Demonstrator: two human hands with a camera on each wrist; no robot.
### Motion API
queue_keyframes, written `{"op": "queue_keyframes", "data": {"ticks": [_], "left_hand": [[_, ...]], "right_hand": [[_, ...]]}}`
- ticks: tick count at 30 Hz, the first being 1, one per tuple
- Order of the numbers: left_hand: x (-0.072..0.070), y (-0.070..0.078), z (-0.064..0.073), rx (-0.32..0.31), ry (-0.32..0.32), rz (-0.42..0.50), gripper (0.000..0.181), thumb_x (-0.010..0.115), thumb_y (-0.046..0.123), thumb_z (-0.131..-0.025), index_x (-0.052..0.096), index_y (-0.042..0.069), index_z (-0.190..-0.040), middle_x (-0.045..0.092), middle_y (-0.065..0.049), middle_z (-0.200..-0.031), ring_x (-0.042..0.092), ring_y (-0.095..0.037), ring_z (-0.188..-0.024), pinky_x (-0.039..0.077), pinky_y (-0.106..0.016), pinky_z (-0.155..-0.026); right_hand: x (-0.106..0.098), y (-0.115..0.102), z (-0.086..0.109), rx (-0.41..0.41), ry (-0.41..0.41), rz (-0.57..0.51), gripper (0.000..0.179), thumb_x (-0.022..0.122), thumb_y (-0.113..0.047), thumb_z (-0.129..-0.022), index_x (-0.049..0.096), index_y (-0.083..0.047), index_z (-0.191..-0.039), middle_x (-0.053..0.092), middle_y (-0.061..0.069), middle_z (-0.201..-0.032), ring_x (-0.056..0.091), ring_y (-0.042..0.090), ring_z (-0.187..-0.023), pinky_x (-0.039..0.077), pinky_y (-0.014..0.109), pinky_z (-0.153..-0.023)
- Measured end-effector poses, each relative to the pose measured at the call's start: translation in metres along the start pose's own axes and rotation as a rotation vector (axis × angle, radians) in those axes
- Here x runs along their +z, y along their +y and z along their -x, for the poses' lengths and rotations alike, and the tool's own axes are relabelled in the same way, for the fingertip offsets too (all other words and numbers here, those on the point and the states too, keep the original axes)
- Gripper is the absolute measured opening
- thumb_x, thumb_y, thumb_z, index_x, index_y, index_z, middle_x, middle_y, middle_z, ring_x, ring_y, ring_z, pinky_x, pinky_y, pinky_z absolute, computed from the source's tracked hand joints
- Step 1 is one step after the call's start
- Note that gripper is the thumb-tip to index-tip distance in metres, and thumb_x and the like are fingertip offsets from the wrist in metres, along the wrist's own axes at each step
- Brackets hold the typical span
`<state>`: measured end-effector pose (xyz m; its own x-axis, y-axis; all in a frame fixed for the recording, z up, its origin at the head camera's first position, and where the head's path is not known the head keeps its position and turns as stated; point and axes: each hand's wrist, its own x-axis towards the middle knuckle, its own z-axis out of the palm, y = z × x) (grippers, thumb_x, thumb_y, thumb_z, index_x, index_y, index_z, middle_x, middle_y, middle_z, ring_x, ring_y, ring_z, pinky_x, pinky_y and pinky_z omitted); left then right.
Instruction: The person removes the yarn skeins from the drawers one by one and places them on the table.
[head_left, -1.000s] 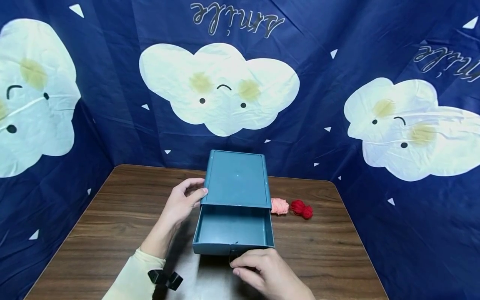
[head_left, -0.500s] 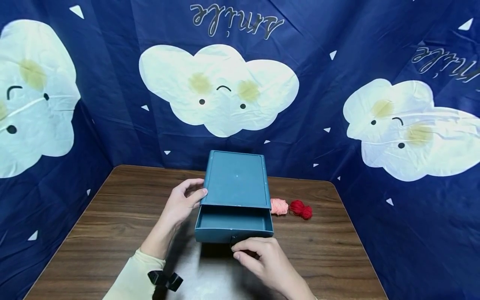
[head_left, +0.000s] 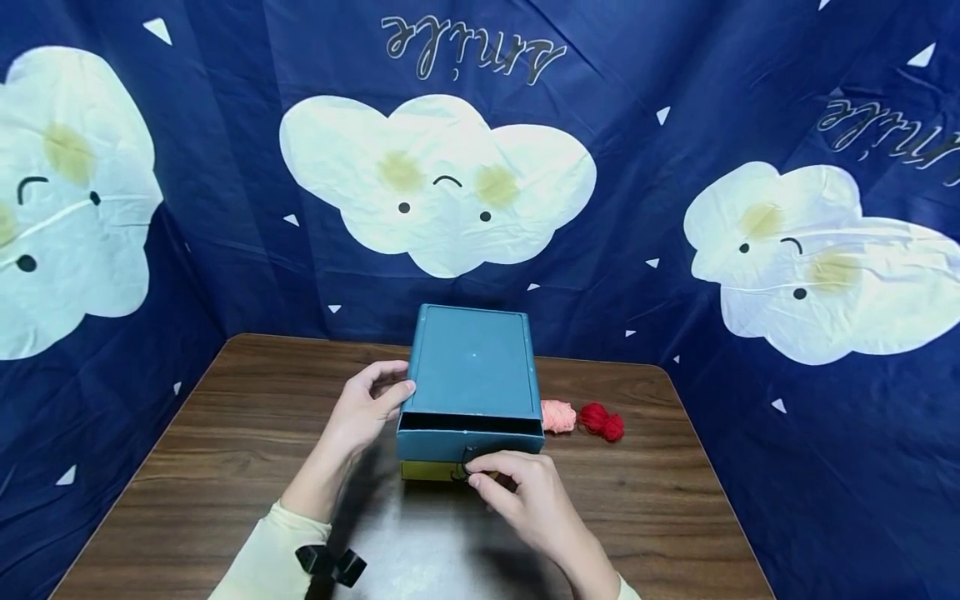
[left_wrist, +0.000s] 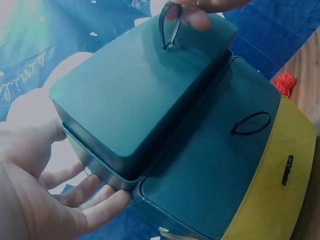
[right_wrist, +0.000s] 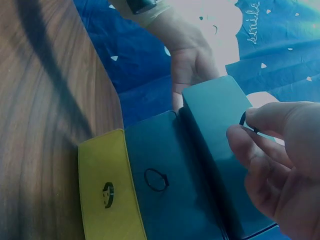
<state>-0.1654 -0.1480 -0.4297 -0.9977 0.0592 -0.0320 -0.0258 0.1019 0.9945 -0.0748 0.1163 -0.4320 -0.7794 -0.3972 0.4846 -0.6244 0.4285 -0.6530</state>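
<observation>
A teal drawer unit (head_left: 472, 358) stands at the back of the table. Its top drawer (left_wrist: 120, 95) sticks out slightly, leaving a narrow dark gap behind its front. My right hand (head_left: 525, 496) pinches the black loop pull (left_wrist: 162, 29) on that drawer between thumb and fingers. My left hand (head_left: 367, 408) rests against the unit's left side, fingers spread along the wall and thumb by the upper edge. Below lie a teal middle drawer (left_wrist: 200, 155) and a yellow bottom drawer (right_wrist: 107, 195), both pushed in, with black loops on their fronts.
Right of the unit lie a pink yarn ball (head_left: 557, 415) and a red yarn bundle (head_left: 602, 422) on the wooden table (head_left: 660, 508). A blue curtain (head_left: 637, 75) with white clouds hangs behind and at both sides.
The top drawer has slid back into the unit, from well out to nearly in, with my right hand moving forward on its loop. The yellow drawer has come into sight. My left hand stays put.
</observation>
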Motion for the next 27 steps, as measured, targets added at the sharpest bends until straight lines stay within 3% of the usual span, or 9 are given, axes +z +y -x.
{"op": "queue_keyframes", "data": {"ticks": [13,22,27], "left_hand": [[0.001,0.002,0.001,-0.002,0.004,-0.001,0.046,0.069,0.019,-0.099,0.056,0.004,-0.140,0.059,-0.018,-0.134,0.062,-0.012,-0.104,0.057,-0.029,-0.084],[0.003,0.004,0.002,0.005,0.005,0.022,0.046,0.069,0.018,-0.099,0.056,0.002,-0.140,0.058,-0.020,-0.133,0.062,-0.009,-0.102,0.056,-0.026,-0.080],[0.001,0.001,0.002,-0.001,0.007,0.005,0.046,0.069,0.019,-0.099,0.057,0.003,-0.140,0.059,-0.019,-0.134,0.062,-0.012,-0.104,0.057,-0.029,-0.082]], "right_hand": [[0.001,0.011,-0.016,0.018,0.024,0.028,0.011,0.076,-0.009,-0.092,0.079,-0.013,-0.101,0.078,-0.003,-0.097,0.062,-0.005,-0.062,0.049,0.013,-0.058],[0.003,0.014,-0.018,0.061,0.028,0.080,0.011,0.079,-0.012,-0.089,0.081,-0.014,-0.100,0.077,-0.010,-0.097,0.063,-0.001,-0.080,0.055,0.020,-0.070],[0.005,0.016,-0.014,0.084,0.019,0.029,0.013,0.078,-0.012,-0.091,0.079,-0.012,-0.104,0.077,-0.008,-0.095,0.065,0.000,-0.080,0.057,0.023,-0.068]]}}
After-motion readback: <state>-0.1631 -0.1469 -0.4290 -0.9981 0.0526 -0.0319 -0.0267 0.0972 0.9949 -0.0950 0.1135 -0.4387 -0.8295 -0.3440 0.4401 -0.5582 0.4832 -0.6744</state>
